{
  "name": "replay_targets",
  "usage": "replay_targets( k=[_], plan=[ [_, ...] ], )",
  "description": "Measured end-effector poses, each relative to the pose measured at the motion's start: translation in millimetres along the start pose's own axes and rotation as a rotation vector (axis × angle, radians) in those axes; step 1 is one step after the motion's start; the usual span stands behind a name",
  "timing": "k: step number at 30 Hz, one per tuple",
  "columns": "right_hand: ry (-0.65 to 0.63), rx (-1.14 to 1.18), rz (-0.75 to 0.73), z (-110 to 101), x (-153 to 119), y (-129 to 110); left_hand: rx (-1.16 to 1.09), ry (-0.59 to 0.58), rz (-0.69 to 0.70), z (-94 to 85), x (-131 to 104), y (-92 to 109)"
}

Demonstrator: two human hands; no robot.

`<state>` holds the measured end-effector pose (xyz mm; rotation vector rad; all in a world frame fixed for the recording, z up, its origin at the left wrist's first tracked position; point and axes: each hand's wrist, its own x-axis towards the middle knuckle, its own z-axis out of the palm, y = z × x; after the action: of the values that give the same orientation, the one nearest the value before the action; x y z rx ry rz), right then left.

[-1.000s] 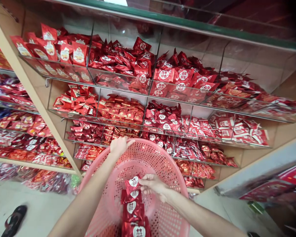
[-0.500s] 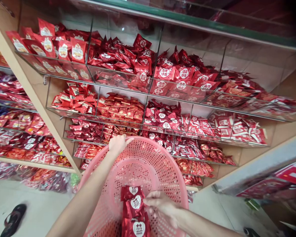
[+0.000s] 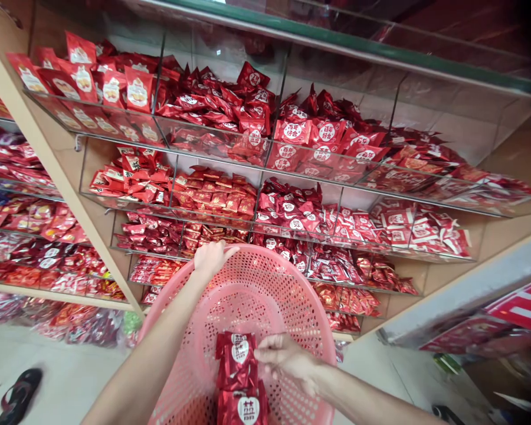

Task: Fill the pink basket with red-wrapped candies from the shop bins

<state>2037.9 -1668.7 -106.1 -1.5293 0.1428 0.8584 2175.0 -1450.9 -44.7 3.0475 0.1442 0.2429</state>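
Red pkts (image 3: 240, 352) w/ white heart labels sit in a rough column inside the pink basket (image 3: 287, 290), over its near part. L hand (image 3: 211, 258) is curled over the far rim, thumb sticking out to the side. R hand (image 3: 279, 356) looks to be pinching the right edge of the upper heart pkt btwn thumb & index, other fingers loosely bent.

Handling-wise imo: each pkt prob weighs next to nothing, soft foil-type wrapper, shiny so maybe a bit slippery. Whatever's inside might crumble, so don't squeeze the middle; grab a crimped edge or corner w/ fingertips. Basket looks like light, slightly bendy plastic, rim's the obvious hold.

Hard to see: bottom of the frame cuts off the lowest pkt (image 3: 248, 408) & the basket's near side. Pkts overlap, so idk how many there are or if they're joined. Exact fingertip contact on the R hand is blurry too, and the L fingers' undersides are hidden. Can't tell the contents, obvs.
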Motion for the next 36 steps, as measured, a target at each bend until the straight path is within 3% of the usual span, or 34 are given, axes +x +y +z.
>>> replay_targets(
  k=[4,10,15,18,22,25,29,36],
  plan=[
    [0.007,-0.067,-0.012,23,6,-15,-0.007,-0.015,0.0,-2.0,-1,5],
    [-0.035,-0.068,0.177,75,18,-11,-0.01,0.011,0.008,-1.6,-2,6],
    [-0.234,-0.33,0.263,71,19,-6,0.0,0.049,0.034,-0.8,-4,0],
    [-0.226,-0.591,0.039,58,21,-10,-0.002,0.042,0.026,-0.4,-5,0],
    [-0.077,-1.032,-0.577,57,29,-15,-0.01,0.042,0.027,-0.9,-5,6],
    [-0.159,-1.353,-0.843,65,40,-10,-0.017,0.036,0.04,-2.7,-5,11],
    [-0.24,-1.582,-0.925,76,53,2,-0.025,0.008,0.021,-5.1,-6,14],
    [-0.17,-1.535,-0.759,90,59,9,-0.008,0.023,0.022,-2.2,-5,9]
  ],
)
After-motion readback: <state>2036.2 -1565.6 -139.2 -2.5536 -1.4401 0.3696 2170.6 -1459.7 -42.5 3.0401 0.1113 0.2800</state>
